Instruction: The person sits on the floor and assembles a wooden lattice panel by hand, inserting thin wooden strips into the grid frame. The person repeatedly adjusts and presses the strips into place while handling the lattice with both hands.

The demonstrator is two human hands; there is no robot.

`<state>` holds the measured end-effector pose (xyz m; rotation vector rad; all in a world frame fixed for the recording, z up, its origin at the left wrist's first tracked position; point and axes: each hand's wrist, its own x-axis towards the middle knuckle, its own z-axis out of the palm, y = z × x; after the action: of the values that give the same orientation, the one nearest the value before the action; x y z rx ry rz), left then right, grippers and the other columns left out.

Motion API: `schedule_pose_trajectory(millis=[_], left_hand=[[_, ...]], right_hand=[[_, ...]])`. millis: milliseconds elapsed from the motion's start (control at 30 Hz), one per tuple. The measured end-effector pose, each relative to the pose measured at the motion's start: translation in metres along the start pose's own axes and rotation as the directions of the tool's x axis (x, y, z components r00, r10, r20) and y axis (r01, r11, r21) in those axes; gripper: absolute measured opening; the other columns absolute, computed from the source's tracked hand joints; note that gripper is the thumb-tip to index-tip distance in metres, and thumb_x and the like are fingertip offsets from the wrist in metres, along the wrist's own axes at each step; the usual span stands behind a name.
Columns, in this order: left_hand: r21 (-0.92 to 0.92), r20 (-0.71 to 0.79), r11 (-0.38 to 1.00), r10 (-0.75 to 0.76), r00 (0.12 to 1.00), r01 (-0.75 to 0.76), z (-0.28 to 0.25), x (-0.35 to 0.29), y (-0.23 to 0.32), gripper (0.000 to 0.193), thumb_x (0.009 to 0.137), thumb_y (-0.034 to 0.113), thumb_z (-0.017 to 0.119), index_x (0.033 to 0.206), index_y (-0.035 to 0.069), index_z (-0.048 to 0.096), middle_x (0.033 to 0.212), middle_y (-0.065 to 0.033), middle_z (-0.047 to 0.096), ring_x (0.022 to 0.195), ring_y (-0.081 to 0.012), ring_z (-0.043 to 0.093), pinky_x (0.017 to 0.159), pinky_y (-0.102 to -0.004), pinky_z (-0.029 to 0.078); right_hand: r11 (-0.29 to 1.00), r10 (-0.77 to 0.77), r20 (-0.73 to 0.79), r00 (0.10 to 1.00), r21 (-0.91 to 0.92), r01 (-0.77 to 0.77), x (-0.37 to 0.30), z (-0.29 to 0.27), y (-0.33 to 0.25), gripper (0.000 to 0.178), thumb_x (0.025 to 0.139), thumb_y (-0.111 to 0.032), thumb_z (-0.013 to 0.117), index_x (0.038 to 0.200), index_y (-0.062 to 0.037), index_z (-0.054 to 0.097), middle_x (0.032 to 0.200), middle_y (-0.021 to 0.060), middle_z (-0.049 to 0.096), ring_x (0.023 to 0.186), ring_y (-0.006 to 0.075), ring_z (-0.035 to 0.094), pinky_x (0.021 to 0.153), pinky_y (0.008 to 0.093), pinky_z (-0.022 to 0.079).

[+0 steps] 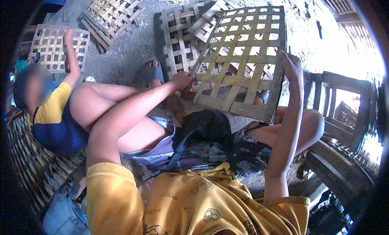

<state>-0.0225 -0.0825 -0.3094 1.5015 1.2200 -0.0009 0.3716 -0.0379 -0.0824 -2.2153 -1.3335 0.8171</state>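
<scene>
You held a woven panel [239, 79] of flat, pale slats up in front of you, above your knees and tilted, with its open squares showing the floor [125, 52] and other pieces behind it. Your left hand [183, 81] was closed at the panel's left edge, near the lower corner, its fingers curled in; something dark showed just under that fist, too unclear to name. Your right hand [291, 66] gripped the opposite edge, higher up than the left, so the panel hung between both hands. Beyond it, a second lattice [178, 42] lay on the floor, with a smaller slatted piece [208, 24] overlapping it, both partly hidden by the panel you held. Farther off to the left lay a group of woven pieces [113, 16], one on top of another. Black cloth [206, 125] rested in your lap, and a dark sandal [157, 75] was on your left foot. To your left sat a co-worker in a yellow and navy shirt [54, 109], one hand [69, 34] at the upper edge of another lattice panel [48, 52]. A wooden frame [356, 83] stood at your right.
</scene>
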Motion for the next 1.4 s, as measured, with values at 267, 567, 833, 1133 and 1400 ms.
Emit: schedule_pose_trajectory(millis=[267,567,833,1133,1400], left_hand=[[-0.356,-0.224,0.934,-0.078,0.972,-0.008,-0.005,-0.016,-0.003,0.046,0.102,0.043,0.054,0.094,0.003,0.075,0.077,-0.0074,0.073,0.068,-0.0189,0.068,0.07,-0.0362,0.053],[-0.335,-0.441,0.939,-0.083,0.894,-0.078,-0.019,-0.009,0.045,0.061,0.102,0.057,0.049,0.103,0.001,0.073,0.091,-0.0151,0.073,0.088,-0.0248,0.069,0.082,-0.0402,0.051],[-0.356,-0.44,0.933,-0.222,0.87,0.058,-0.022,-0.018,0.082,0.053,0.104,0.05,0.053,0.113,0.001,0.071,0.101,-0.0141,0.072,0.093,-0.023,0.065,0.086,-0.0399,0.05],[-0.269,-0.439,0.959,-0.208,0.874,0.093,-0.012,-0.038,0.105,0.058,0.104,0.05,0.052,0.129,-0.002,0.062,0.122,-0.0258,0.067,0.115,-0.038,0.066,0.096,-0.0465,0.05],[-0.32,-0.341,0.946,-0.175,0.924,0.061,-0.015,-0.026,0.091,0.065,0.105,0.054,0.05,0.131,-0.004,0.061,0.128,-0.0267,0.064,0.121,-0.0379,0.062,0.101,-0.0455,0.049]], right_hand=[[0.89,-0.056,-0.011,0.998,-0.454,0.045,0.017,-0.014,-0.001,0.06,0.096,-0.058,0.06,0.101,-0.0007,0.076,0.089,0.0196,0.073,0.082,0.0298,0.068,0.079,0.0461,0.051],[0.864,-0.372,0.082,0.925,-0.334,0.377,0.012,0.038,0.003,0.045,0.108,-0.039,0.041,0.117,-0.0049,0.068,0.115,0.0259,0.071,0.105,0.0429,0.068,0.093,0.0489,0.051],[0.857,-0.363,0.482,0.798,-0.165,0.489,-0.058,0.142,-0.044,0.027,0.103,-0.019,0.046,0.125,-0.0045,0.04,0.09,0.0314,0.068,0.09,0.0517,0.066,0.077,0.0597,0.049],[0.759,-0.534,0.384,0.754,-0.176,0.627,-0.064,0.161,-0.04,0.018,0.094,-0.016,0.059,0.107,-0.0054,0.064,0.093,0.0212,0.071,0.087,0.0441,0.069,0.076,0.0525,0.053],[0.805,-0.531,0.374,0.761,-0.06,0.591,-0.067,0.165,-0.04,0.018,0.094,-0.012,0.06,0.105,-0.0033,0.071,0.089,0.0235,0.072,0.083,0.0408,0.071,0.074,0.0473,0.054]])
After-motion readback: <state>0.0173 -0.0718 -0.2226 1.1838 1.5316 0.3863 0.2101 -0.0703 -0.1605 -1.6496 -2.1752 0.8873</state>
